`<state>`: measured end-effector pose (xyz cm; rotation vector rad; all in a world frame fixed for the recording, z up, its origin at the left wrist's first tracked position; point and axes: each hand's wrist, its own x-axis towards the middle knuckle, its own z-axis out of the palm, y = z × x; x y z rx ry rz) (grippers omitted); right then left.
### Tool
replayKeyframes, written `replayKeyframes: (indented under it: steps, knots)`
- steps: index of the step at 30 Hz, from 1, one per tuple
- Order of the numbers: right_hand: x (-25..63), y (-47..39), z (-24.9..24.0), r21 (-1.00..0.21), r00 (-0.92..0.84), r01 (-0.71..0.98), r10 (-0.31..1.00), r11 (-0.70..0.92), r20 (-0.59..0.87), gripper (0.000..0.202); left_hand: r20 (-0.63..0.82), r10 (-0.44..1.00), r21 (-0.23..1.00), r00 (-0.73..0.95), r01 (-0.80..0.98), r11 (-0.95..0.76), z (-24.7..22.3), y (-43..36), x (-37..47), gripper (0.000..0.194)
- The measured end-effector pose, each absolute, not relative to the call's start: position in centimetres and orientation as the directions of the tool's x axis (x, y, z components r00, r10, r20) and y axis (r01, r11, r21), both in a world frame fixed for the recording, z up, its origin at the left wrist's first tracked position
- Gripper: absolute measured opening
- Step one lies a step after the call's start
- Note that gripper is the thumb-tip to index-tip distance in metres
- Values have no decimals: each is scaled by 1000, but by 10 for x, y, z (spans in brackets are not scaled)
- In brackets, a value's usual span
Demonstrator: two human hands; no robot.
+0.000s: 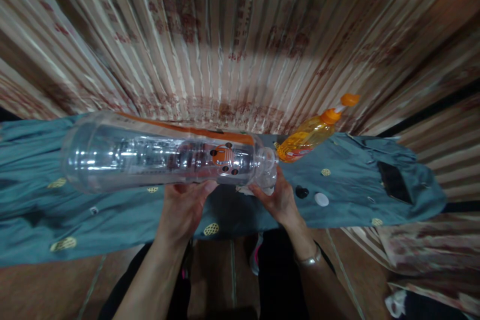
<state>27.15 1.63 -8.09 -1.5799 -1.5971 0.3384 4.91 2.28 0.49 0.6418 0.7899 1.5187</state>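
A large clear plastic bottle [157, 160] with an orange-edged label and a printed orange cartoon lies sideways in front of me, its neck pointing right. My left hand [182, 210] is under the middle of its near side, thumb pressed along the wall and fingers hidden beneath. Around the neck, my right hand [279, 200] is closed, with a bit of white, tissue-like material [245, 190] showing beside its thumb. Whether the bottle rests on the cloth or is lifted, I cannot tell. Just past the neck stands an orange pump bottle [305, 137] of yellow liquid.
A green cloth with yellow spots [240, 210] covers the narrow table. To the right of my right hand lie a small black piece [301, 191] and a round white disc [321, 199]. Farther right is a black phone [394, 182]. Stacked corrugated cardboard [240, 50] rises behind.
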Motion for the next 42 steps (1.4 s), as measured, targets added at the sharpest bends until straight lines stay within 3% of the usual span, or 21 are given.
replayKeyframes:
  steps: [13,23,42]
  knots:
    - [271,16,-76,-737,148,659,934,152,325,87,-6,996,819,-84,-572,-43,9,22,50,64]
    - [271,17,-78,-732,149,661,927,166,345,84,-41,993,843,-114,-537,-27,10,21,52,75]
    - [271,16,-75,-738,149,657,935,151,323,85,-20,993,819,-113,-572,-49,11,21,53,61]
